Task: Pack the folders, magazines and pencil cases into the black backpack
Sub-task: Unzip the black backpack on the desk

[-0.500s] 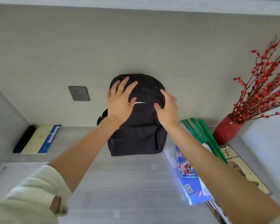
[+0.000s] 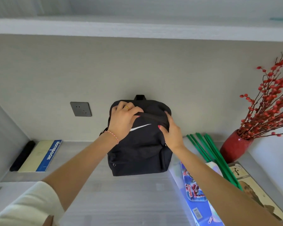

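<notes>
Lying nearest at five o'clock, a blue printed folder (image 2: 194, 198) rests on the grey desk (image 2: 129, 201), with green rods (image 2: 211, 152) and a magazine (image 2: 255, 190) beside it. At nine o'clock sits a notebook (image 2: 39, 156). Farther off, at twelve o'clock, the black backpack (image 2: 140, 150) stands upright against the wall. The left hand (image 2: 122, 121) curls its fingers over the pack's top edge, gripping it; the right hand (image 2: 171, 129) pinches the zipper seam. A red vase (image 2: 234, 145) stands at two o'clock.

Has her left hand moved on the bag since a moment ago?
Yes. The left hand has slid up the black backpack, toward its top handle, and now grips the zipper flap.
</notes>
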